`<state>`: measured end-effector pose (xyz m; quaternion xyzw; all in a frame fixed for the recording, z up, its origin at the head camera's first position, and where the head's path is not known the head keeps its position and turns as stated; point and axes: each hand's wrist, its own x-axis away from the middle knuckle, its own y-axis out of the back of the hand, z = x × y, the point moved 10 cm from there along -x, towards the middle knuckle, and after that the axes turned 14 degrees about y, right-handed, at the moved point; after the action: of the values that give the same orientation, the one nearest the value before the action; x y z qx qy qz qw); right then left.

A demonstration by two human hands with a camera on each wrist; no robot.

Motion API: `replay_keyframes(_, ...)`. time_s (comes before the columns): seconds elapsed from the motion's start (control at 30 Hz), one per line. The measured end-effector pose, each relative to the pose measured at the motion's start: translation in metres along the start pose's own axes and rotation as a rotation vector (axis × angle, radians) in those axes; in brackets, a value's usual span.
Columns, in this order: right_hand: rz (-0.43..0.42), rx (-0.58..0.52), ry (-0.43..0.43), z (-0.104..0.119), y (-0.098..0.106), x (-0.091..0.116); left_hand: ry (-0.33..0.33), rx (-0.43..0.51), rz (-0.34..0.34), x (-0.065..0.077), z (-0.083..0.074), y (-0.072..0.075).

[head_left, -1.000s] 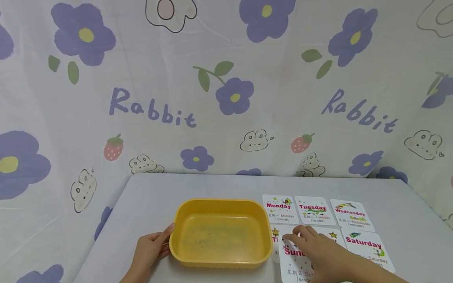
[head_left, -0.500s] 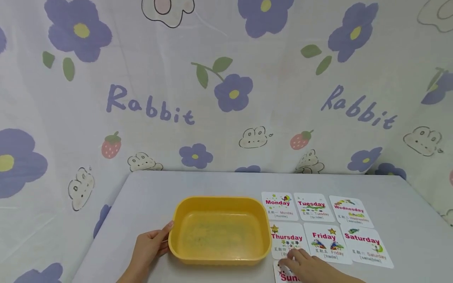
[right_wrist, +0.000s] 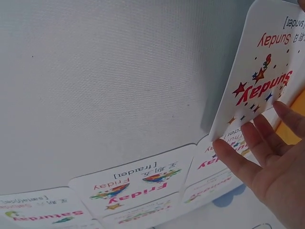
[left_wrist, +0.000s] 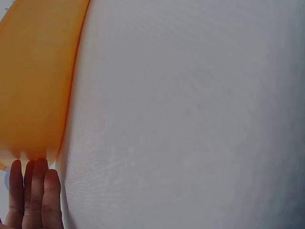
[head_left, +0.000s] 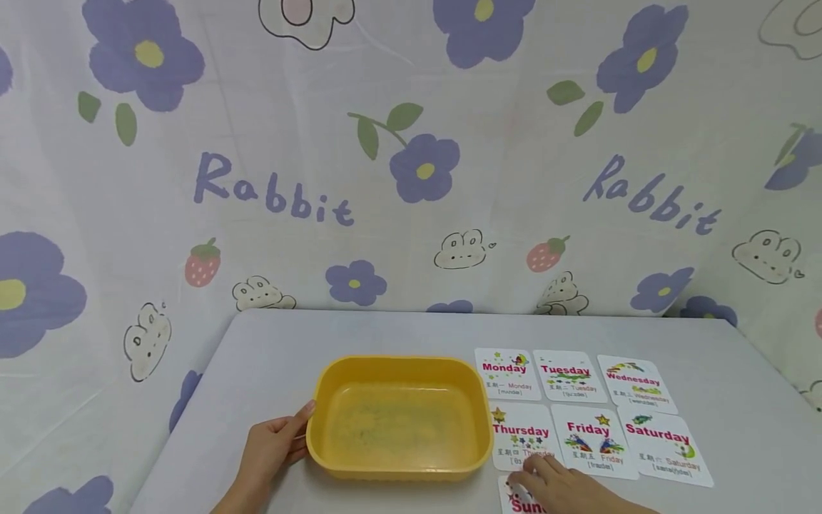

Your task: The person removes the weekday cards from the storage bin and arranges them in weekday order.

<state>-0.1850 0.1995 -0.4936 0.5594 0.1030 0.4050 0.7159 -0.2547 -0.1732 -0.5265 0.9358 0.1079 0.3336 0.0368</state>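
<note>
A yellow plastic basin [head_left: 399,467] stands on the table. My left hand [head_left: 272,446] is at its left end; in the left wrist view the straight fingers [left_wrist: 34,195] touch the basin's outer wall [left_wrist: 38,86]. My right hand [head_left: 552,485] holds a white Sunday card [right_wrist: 269,67] by its edges, fingertips along the far edge and a bit of thumb at the near one. The card overlaps the lower part of the Thursday card [right_wrist: 217,157] in the right wrist view. In the head view the hand and the frame's bottom edge hide most of the Sunday card.
Right of the basin lie the Monday [head_left: 507,385], Tuesday [head_left: 568,385] and Wednesday [head_left: 636,392] cards in a back row. The Friday [head_left: 591,435] and Saturday [head_left: 664,446] cards lie in front, beside Thursday. A patterned cloth [head_left: 385,235] hangs behind the table [head_left: 359,332].
My right hand has drawn the Sunday card toward me, off the Thursday and Friday cards, which now show more fully. The left hand stays at the basin.
</note>
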Motion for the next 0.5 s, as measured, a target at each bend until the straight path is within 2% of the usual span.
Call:
replay_keyframes(0.33,0.005,-0.019,0.019,-0.001,0.004,0.002,0.011,0.001,0.001,-0.001,0.002,-0.002)
replay_keyframes(0.4,-0.002,-0.017,0.017,-0.004,0.010,0.003,0.001,-0.005,-0.001,-0.001,0.001,-0.002)
replay_keyframes(0.5,-0.036,-0.071,-0.039,-0.013,0.027,0.006,-0.034,-0.057,-0.002,0.000,-0.002,-0.003)
